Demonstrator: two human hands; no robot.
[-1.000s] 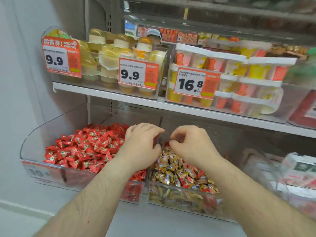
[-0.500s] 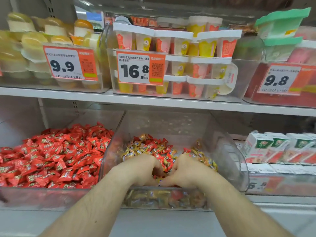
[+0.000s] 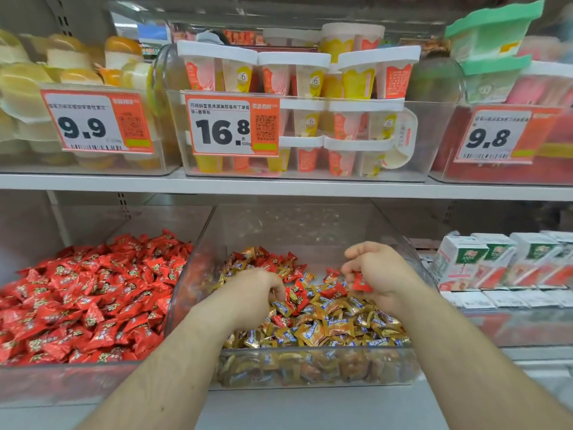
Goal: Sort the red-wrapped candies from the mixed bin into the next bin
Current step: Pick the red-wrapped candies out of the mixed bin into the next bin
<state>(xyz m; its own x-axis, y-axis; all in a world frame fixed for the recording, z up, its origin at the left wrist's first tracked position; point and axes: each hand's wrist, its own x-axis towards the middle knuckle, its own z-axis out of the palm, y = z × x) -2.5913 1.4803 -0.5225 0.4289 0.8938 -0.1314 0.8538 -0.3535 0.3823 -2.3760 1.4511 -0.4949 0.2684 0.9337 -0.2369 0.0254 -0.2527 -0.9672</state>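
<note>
Both hands are working inside the clear mixed bin [image 3: 400,243] on the lower shelf. The right hand [image 3: 379,274] is lifting slightly above the heap near the bin's right wall, its fingers curling in a grip that is pinching one red candy [image 3: 359,282] between thumb and fingertips. The left hand [image 3: 252,294] is lying knuckles-up on the pile toward the bin's left side, fingers bending down into the candies; whether its grip is closing on anything I cannot tell, since the fingertips are hiding among the wrappers.

The mixed bin is holding mostly gold candies [image 3: 322,330], with more red candies [image 3: 279,262] lying scattered toward the back and middle of the heap. Just to the left, touching along the side wall, the next bin [image 3: 46,383] is sitting heaped with red-wrapped candies only.

To the right of the mixed bin, small cartons [image 3: 483,262] are standing in a row. On the shelf above, clear tubs are holding cups, with price tags reading 9.9 [image 3: 96,122], 16.8 [image 3: 232,125] and 9.8 [image 3: 496,135] hanging on their fronts.
</note>
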